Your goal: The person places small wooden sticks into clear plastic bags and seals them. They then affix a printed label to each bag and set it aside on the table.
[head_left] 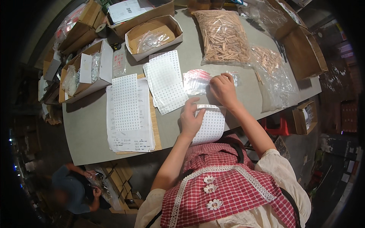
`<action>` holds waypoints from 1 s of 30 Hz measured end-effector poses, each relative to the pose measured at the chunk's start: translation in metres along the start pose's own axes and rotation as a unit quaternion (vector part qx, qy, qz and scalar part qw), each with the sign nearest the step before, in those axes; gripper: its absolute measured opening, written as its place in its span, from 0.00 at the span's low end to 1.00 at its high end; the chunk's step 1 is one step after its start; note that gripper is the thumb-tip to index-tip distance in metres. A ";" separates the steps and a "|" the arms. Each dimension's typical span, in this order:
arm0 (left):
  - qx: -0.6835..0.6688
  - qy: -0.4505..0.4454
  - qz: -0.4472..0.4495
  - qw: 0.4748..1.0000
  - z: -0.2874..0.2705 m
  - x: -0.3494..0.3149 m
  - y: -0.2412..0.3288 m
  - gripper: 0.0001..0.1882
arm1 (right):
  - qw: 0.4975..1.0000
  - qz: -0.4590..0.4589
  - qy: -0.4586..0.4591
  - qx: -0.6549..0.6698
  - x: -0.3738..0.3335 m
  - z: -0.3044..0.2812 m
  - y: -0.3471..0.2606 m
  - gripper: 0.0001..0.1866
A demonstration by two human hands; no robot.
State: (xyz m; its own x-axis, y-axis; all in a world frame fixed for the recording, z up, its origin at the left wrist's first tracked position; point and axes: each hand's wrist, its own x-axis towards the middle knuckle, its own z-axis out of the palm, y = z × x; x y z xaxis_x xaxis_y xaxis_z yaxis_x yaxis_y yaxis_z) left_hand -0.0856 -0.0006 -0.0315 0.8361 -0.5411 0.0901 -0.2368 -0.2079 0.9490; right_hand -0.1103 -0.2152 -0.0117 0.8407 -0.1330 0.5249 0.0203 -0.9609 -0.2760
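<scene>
A white sheet of small printed stickers (210,127) hangs over the table's near edge, its top strip curled up. My left hand (191,118) grips this sheet at its left side, the thumb lying over the top. Just beyond it, my right hand (224,90) is closed, fingers curled down at the right end of a fanned stack of small clear plastic bags (194,81) with red print. Part of a clear bag (233,78) also shows to the right of those fingers. What the fingertips hold, if anything, is hidden.
More sticker sheets (163,79) and a clipboard with papers (130,140) lie left. A big bag of wooden dowels (224,36) and a smaller opened one (275,81) stand right. Open cardboard boxes (154,36) line the back. Another person (74,186) works at lower left.
</scene>
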 end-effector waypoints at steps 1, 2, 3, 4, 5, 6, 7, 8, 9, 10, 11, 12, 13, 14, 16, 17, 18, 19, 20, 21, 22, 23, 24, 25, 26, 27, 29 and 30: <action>-0.002 -0.002 -0.006 1.000 0.000 0.000 0.001 0.23 | 1.000 -0.024 0.005 -0.013 0.001 0.007 0.003 0.08; -0.004 -0.005 -0.011 1.000 0.000 0.000 0.003 0.23 | 0.999 -0.041 -0.005 -0.018 -0.003 0.010 0.005 0.08; -0.006 -0.008 -0.016 1.000 0.000 -0.001 0.004 0.23 | 0.998 -0.059 -0.015 -0.024 -0.008 0.012 0.008 0.09; -0.011 -0.005 -0.012 1.000 0.000 -0.001 0.002 0.24 | 0.996 -0.079 -0.026 -0.026 -0.011 0.013 0.010 0.09; -0.015 0.001 -0.008 1.000 0.001 -0.002 -0.001 0.24 | 0.995 -0.081 -0.046 -0.032 -0.013 0.006 0.010 0.10; -0.020 0.005 -0.004 1.000 0.001 -0.002 -0.003 0.24 | 0.994 -0.083 -0.066 -0.037 -0.015 -0.005 0.012 0.10; -0.021 0.006 -0.003 1.000 0.001 -0.002 -0.003 0.24 | 0.992 -0.083 -0.085 -0.046 -0.018 -0.016 0.013 0.10; -0.023 0.006 -0.001 1.000 0.001 -0.002 -0.003 0.24 | 0.992 -0.067 -0.091 -0.052 -0.021 -0.022 0.014 0.11; -0.024 0.007 0.001 1.000 0.001 -0.002 -0.003 0.24 | 0.992 -0.052 -0.097 -0.057 -0.024 -0.027 0.015 0.12; -0.035 0.007 0.002 0.999 0.001 -0.001 -0.003 0.24 | 0.992 -0.036 -0.103 -0.064 -0.027 -0.033 0.014 0.13; -0.043 0.009 0.001 0.999 0.000 -0.001 -0.002 0.24 | 0.993 -0.022 -0.113 -0.025 -0.022 -0.046 0.000 0.14; -0.051 0.010 0.001 0.999 0.000 -0.001 -0.002 0.24 | 0.992 -0.024 -0.125 0.020 -0.022 -0.048 -0.009 0.14; -0.048 0.013 0.015 0.999 0.002 -0.001 -0.003 0.24 | 0.988 -0.024 -0.138 0.064 -0.023 -0.049 -0.019 0.15; -0.041 0.014 0.032 0.999 0.003 0.000 -0.007 0.25 | 0.983 -0.023 -0.147 0.110 -0.023 -0.048 -0.029 0.15; -0.029 0.013 0.052 0.998 0.003 0.000 -0.011 0.25 | 0.979 -0.047 -0.149 0.130 -0.023 -0.044 -0.045 0.13; -0.024 0.011 0.056 0.998 0.003 0.000 -0.012 0.25 | 0.979 -0.052 -0.146 0.133 -0.025 -0.041 -0.049 0.13; -0.024 0.009 0.055 0.998 0.003 0.000 -0.013 0.25 | 0.979 -0.057 -0.143 0.136 -0.026 -0.039 -0.051 0.13; -0.024 0.008 0.053 0.998 0.002 0.000 -0.013 0.25 | 0.979 -0.060 -0.149 0.124 -0.026 -0.040 -0.051 0.12; -0.030 0.007 0.046 0.998 0.003 -0.001 -0.012 0.25 | 0.979 -0.064 -0.148 0.122 -0.027 -0.039 -0.051 0.12; -0.033 0.005 0.039 0.999 0.002 -0.001 -0.011 0.25 | 0.979 -0.068 -0.148 0.120 -0.027 -0.037 -0.049 0.12; -0.036 0.003 0.032 0.999 0.002 -0.002 -0.009 0.25 | 0.980 -0.072 -0.147 0.117 -0.028 -0.036 -0.048 0.12; -0.037 0.000 0.024 0.999 0.001 -0.001 -0.007 0.25 | 0.980 -0.078 -0.147 0.112 -0.027 -0.036 -0.048 0.12; -0.043 -0.004 0.008 0.999 0.000 -0.002 -0.005 0.25 | 0.980 -0.085 -0.147 0.106 -0.027 -0.035 -0.048 0.12; -0.049 -0.007 -0.006 0.999 -0.001 -0.002 -0.003 0.25 | 0.980 -0.092 -0.146 0.101 -0.026 -0.035 -0.048 0.11; -0.059 -0.010 -0.029 0.998 -0.002 -0.002 -0.001 0.24 | 0.981 -0.104 -0.140 0.090 -0.025 -0.036 -0.049 0.11; -0.062 -0.014 -0.037 0.997 -0.003 -0.002 -0.001 0.25 | 0.981 -0.116 -0.134 0.078 -0.024 -0.036 -0.049 0.11; -0.064 -0.022 -0.038 0.997 -0.003 -0.002 -0.002 0.26 | 0.981 -0.135 -0.128 0.061 -0.022 -0.036 -0.051 0.11; -0.062 -0.027 -0.032 0.997 -0.004 -0.002 -0.003 0.27 | 0.980 -0.143 -0.129 0.054 -0.022 -0.036 -0.051 0.10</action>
State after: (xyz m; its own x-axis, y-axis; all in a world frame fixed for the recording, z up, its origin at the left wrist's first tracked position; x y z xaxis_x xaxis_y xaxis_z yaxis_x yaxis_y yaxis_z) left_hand -0.0845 0.0038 -0.0334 0.8190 -0.5735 0.0155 -0.1189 -0.1432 0.9825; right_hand -0.1498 -0.1721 0.0200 0.9011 0.2170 0.3753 0.3203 -0.9166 -0.2391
